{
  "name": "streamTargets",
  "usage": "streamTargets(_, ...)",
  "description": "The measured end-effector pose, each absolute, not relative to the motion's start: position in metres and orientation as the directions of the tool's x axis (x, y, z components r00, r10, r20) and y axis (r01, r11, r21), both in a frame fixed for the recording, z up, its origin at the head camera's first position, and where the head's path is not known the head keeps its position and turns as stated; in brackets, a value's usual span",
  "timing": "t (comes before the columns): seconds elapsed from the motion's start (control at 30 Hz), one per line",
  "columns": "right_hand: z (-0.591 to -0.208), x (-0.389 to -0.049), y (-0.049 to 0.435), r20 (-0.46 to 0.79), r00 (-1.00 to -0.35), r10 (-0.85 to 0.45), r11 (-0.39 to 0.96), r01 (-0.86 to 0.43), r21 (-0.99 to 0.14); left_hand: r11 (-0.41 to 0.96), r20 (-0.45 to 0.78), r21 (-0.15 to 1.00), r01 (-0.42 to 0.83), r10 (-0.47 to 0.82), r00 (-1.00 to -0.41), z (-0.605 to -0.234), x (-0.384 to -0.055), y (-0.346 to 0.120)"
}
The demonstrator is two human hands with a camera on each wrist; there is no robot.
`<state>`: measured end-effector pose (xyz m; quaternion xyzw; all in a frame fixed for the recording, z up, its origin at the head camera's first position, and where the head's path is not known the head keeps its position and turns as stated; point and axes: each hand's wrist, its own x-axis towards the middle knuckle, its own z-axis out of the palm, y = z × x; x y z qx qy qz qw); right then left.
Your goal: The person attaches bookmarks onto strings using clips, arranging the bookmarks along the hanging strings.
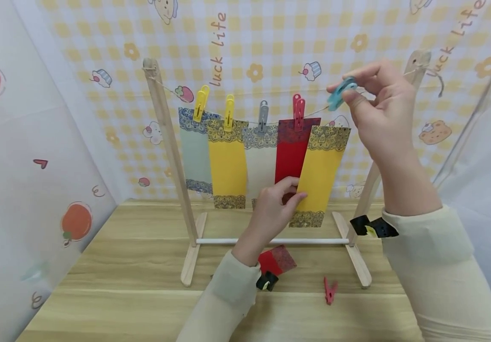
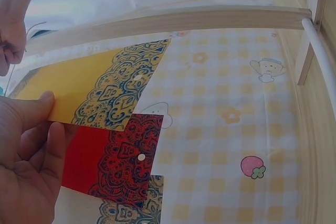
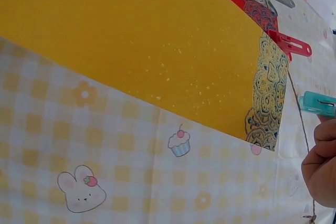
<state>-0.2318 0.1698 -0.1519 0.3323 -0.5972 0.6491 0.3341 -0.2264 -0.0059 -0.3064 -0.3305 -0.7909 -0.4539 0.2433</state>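
Observation:
My left hand (image 1: 271, 213) pinches a yellow card (image 1: 323, 173) with patterned ends by its left edge. The card leans a little, its top below the string and its edge overlapping a red card (image 1: 287, 154). Up at the right, my right hand (image 1: 386, 104) pinches a teal clothespin (image 1: 342, 93) between thumb and fingers, close to the string. In the right wrist view the teal clothespin (image 3: 317, 103) points toward the string (image 3: 300, 114). Red clothespins (image 1: 298, 114) hold the red card on the string.
Left of the red card hang a pale card (image 1: 260, 156), a yellow card (image 1: 228, 166) and a grey-green card (image 1: 196, 159), each clipped. The string spans two wooden posts (image 1: 170, 152) joined by a white rod (image 1: 271, 241). A red card (image 1: 277, 260) and red clothespin (image 1: 329, 291) lie on the table.

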Motion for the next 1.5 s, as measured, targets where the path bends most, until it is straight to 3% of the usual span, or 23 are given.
streamTargets(0.5, -0.148, -0.239, 0.176, 0.793, -0.609, -0.031, 0.07, -0.792, -0.606, 0.37, 0.703, 0.542, 0.755, 0.291, -0.648, -0.297, -0.239, -0.003)
streamTargets(1.0, -0.158, -0.238, 0.182, 0.721, -0.69, -0.07, 0.083, -0.724, -0.685, 0.356, 0.683, 0.572, 0.739, 0.292, -0.67, -0.298, -0.242, 0.001)
streamTargets(1.13, -0.16, -0.237, 0.182, 0.708, -0.702, -0.079, 0.036, -0.712, -0.702, 0.345, 0.694, 0.567, 0.748, 0.288, -0.66, -0.298, -0.243, 0.003)
streamTargets(1.5, -0.161, -0.238, 0.184, 0.695, -0.709, -0.115, 0.099, -0.705, -0.703, 0.324, 0.699, 0.567, 0.758, 0.299, -0.65, -0.3, -0.248, 0.006)
